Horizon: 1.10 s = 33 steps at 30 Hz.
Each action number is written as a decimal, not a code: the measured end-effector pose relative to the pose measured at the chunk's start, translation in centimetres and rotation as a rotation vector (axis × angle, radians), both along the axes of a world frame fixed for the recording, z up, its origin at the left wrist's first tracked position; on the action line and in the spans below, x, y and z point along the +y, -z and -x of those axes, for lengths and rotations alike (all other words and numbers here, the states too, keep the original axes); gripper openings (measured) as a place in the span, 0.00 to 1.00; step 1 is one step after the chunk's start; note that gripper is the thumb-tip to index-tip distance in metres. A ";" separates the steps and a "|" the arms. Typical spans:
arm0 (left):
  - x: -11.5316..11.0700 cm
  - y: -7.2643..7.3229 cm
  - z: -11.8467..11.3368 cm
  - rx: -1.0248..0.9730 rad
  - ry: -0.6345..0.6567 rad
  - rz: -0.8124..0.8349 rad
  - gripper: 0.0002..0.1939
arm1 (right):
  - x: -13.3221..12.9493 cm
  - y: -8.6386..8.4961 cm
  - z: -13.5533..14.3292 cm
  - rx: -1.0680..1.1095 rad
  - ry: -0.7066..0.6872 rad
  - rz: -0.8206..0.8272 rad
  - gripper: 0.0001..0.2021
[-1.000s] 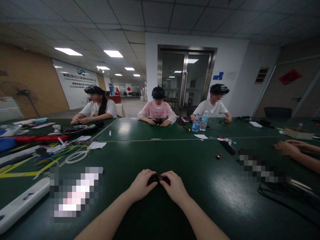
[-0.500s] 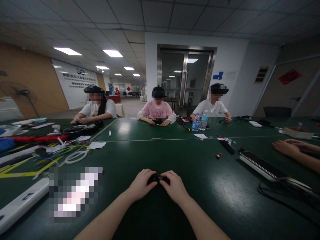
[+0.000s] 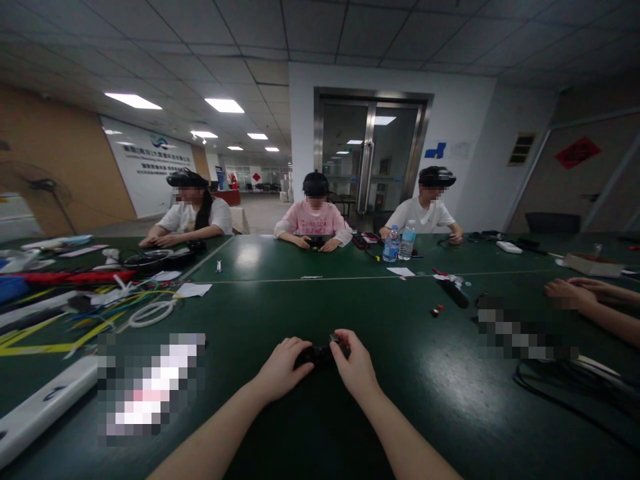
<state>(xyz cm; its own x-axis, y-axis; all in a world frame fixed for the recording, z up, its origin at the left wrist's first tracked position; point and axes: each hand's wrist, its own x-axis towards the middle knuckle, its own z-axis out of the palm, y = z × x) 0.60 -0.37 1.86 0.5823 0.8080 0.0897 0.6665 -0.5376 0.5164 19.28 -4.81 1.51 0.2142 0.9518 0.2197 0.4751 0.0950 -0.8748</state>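
Observation:
At the near middle of the green table [image 3: 280,307], my left hand [image 3: 281,368] is closed around one end of a small black object [image 3: 320,355]. Much of this object is covered by my fingers, and I cannot tell its kind. My right hand [image 3: 356,367] pinches a small dark piece with a shiny end [image 3: 335,339] between thumb and forefinger. The piece is raised over the right end of the black object; whether the two touch is unclear.
A white power strip [image 3: 55,407] and a blurred-out bright object lie on the left, with loose cables [image 3: 153,313] behind. Water bottles [image 3: 391,244] stand across the table. Black cords [image 3: 560,400] lie at right. Several people sit around; a co-worker's hands [image 3: 575,293] rest at far right.
My right hand has lifted slightly up and to the right, with the small piece now showing in its fingertips. My left hand has stayed in place on the black object.

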 end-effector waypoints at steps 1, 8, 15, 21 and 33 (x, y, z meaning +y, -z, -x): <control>0.0 0.0 0.0 -0.002 -0.004 0.005 0.20 | 0.0 0.0 -0.1 0.019 0.019 0.005 0.15; -0.2 -0.2 0.0 0.003 -0.030 0.034 0.22 | 0.5 0.3 -1.1 0.104 0.122 0.064 0.18; -0.2 -0.3 0.1 -0.006 -0.025 0.035 0.21 | 1.2 1.0 -2.5 0.049 0.215 0.072 0.22; -0.2 -0.2 0.2 -0.009 -0.024 0.052 0.21 | 1.3 1.2 -3.6 -0.036 0.311 0.048 0.23; -0.2 -0.3 0.1 0.001 -0.011 0.037 0.22 | 1.1 0.6 -3.5 -0.032 0.330 0.037 0.23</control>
<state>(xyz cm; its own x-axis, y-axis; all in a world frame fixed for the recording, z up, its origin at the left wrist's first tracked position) 0.46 -0.58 2.21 0.5734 0.8172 0.0584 0.6731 -0.5105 0.5350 22.74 -3.71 0.88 0.5058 0.8396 0.1980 0.5025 -0.1003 -0.8588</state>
